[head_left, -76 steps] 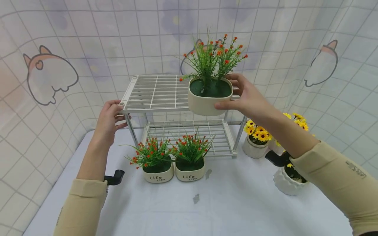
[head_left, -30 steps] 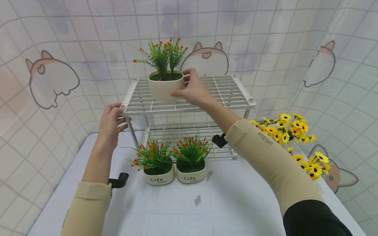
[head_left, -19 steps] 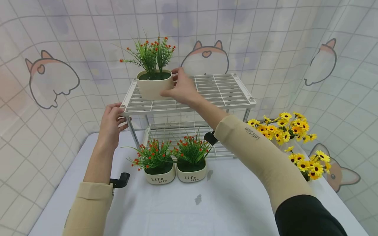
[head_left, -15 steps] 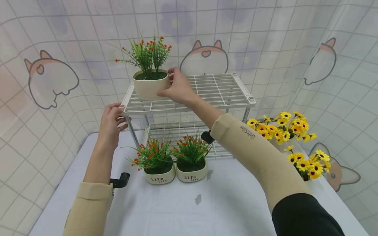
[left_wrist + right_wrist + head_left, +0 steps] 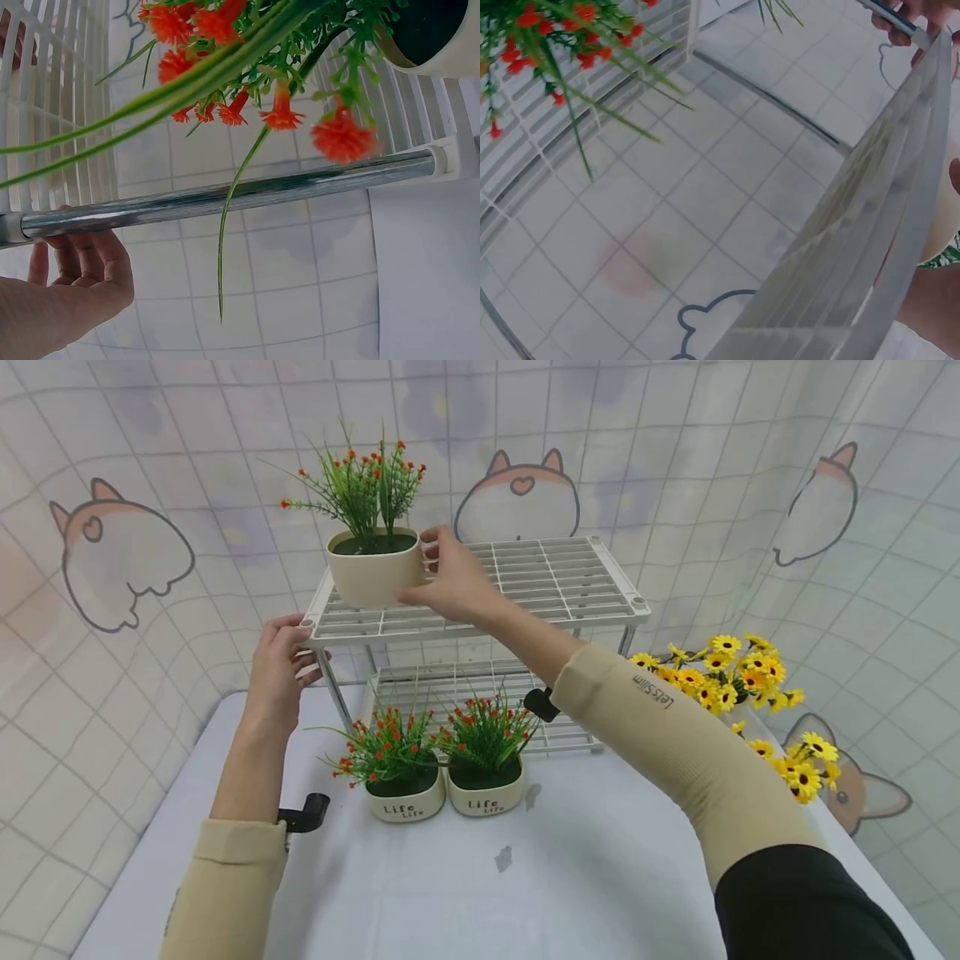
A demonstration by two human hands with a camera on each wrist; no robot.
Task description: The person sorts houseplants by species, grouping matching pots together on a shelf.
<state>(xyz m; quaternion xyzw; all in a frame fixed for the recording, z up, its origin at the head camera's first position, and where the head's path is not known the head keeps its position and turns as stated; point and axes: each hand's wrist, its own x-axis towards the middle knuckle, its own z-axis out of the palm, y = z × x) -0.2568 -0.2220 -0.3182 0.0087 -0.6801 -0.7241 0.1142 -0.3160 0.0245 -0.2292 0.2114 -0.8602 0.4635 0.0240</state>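
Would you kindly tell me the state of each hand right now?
Left hand: closed, holding the white rack at its front left corner.
Right hand: closed, holding the upper cream pot.

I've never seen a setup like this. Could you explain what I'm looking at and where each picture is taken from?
There's no machine here: a person works with two bare hands. The wide picture looks down from the person's head; the two smaller ones look out from the left and right wrists.

The right hand grips a cream pot of red-orange flowers at the left end of a white wire rack's top tier. The left hand holds the rack's near left corner. On the white table, two "Life" pots stand before the rack, with yellow flowers off to the right.
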